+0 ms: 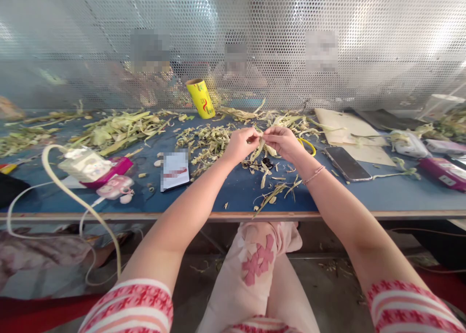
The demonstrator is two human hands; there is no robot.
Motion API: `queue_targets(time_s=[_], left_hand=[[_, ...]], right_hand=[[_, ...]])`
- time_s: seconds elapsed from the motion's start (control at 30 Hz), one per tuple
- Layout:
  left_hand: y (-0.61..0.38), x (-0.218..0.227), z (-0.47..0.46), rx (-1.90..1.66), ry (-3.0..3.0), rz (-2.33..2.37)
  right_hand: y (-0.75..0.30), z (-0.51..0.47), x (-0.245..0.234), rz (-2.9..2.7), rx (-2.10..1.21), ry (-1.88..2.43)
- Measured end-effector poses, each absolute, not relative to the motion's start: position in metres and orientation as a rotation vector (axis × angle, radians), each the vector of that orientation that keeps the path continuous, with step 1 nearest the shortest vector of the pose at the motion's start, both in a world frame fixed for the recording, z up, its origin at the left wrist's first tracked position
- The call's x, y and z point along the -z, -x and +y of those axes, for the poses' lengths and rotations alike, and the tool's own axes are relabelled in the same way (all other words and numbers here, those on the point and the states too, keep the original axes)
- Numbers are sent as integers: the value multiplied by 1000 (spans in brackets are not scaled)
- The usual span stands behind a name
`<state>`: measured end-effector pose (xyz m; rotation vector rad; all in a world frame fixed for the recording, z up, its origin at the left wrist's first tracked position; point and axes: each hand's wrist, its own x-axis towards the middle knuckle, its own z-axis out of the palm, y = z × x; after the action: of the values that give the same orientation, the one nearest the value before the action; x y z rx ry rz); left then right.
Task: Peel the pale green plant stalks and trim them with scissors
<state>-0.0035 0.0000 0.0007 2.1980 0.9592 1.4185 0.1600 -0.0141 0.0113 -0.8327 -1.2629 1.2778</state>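
My left hand (243, 143) and my right hand (282, 141) meet fingertip to fingertip above the blue table. Between them is a strip of pale green, partly dried plant (259, 150), pinched by both, with a leafy end hanging below the fingers. Just left of and beneath my hands spreads a pile of short, curled plant pieces (209, 141). Dark scraps and loose bits (267, 165) lie under my right hand. A larger heap of long plant strips (124, 129) rests farther left.
A yellow printed tube (201, 99) leans near the perforated metal wall (273, 32). One phone (175, 170) with a lit screen lies left, a dark phone (348, 163) right. White cables (51, 177) loop over the left table edge. Cardboard (351, 129) lies at back right.
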Motion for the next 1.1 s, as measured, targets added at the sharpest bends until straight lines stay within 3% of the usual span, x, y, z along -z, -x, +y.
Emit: queue_targets(time_s=[0.33,0.8,1.1], left_hand=[[0,-1,-2,-1422,-2149,1010],[-7,-5,0,-1179,-1201,793],[-6,-4,3,-1232,-1301,804]], right_hand=[[-159,-10,-5,-1489,-939,901],[-161,-10,-8,-1488,-892,907],[-162,-4,-4,-1507,-858,887]])
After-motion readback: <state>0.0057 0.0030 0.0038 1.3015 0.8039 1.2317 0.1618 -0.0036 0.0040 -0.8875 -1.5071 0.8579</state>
